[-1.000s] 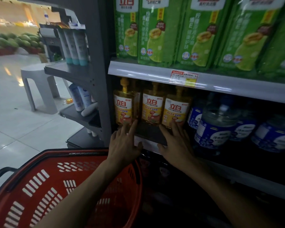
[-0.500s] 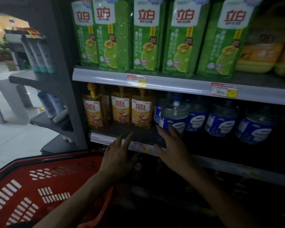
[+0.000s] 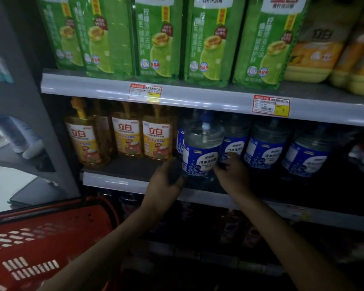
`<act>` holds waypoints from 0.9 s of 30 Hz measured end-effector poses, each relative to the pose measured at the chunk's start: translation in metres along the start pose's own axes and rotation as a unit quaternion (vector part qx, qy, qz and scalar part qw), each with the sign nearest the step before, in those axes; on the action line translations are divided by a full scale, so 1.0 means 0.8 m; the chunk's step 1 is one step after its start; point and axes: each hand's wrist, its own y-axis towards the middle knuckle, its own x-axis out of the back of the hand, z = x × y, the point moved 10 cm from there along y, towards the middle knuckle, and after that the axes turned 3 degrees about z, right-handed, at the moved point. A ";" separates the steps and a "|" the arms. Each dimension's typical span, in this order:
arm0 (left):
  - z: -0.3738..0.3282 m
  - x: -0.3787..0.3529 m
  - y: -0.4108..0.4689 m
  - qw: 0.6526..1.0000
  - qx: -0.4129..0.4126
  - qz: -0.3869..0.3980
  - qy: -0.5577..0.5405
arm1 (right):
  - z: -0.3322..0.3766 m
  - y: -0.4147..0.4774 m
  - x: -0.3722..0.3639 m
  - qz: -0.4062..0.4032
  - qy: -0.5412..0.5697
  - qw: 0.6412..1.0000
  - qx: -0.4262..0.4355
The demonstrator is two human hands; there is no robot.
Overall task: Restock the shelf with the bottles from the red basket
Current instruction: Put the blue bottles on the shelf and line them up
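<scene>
Reaching into the middle shelf (image 3: 135,164), both hands flank one clear bottle (image 3: 201,148) with a blue label and blue cap, standing upright at the shelf's front edge. Left hand (image 3: 164,185): fingers spread and curved against the bottle's lower left side; thumb low near the base. Right hand (image 3: 232,173): fingers loosely open, resting on the lower right of the label. Contact looks likely on both sides; whether either hand bears weight cannot be told in the dim light.

Left of this bottle: a row of yellow pump bottles (image 3: 126,135), upright, set further back. Right of it: more blue-label bottles (image 3: 265,145), side by side, also further back.

Upper shelf: green refill packs (image 3: 158,38) in a tight row, yellow packs (image 3: 315,51) at the right. Two price tags (image 3: 145,92) on the upper rail.

Red basket (image 3: 40,244) at lower left, below and apart from the shelf; no bottles visible in the part shown.
</scene>
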 end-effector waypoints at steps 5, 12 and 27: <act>-0.015 -0.028 0.027 0.989 0.016 0.004 -0.147 | -0.027 0.017 -0.026 0.072 0.055 0.995 -0.052; -0.013 -0.034 0.023 0.978 0.006 -0.035 -0.207 | -0.029 0.022 -0.041 0.057 0.063 0.996 -0.028; 0.014 0.002 0.049 0.977 0.003 -0.050 -0.207 | -0.015 0.006 -0.056 -0.029 -0.045 0.998 0.027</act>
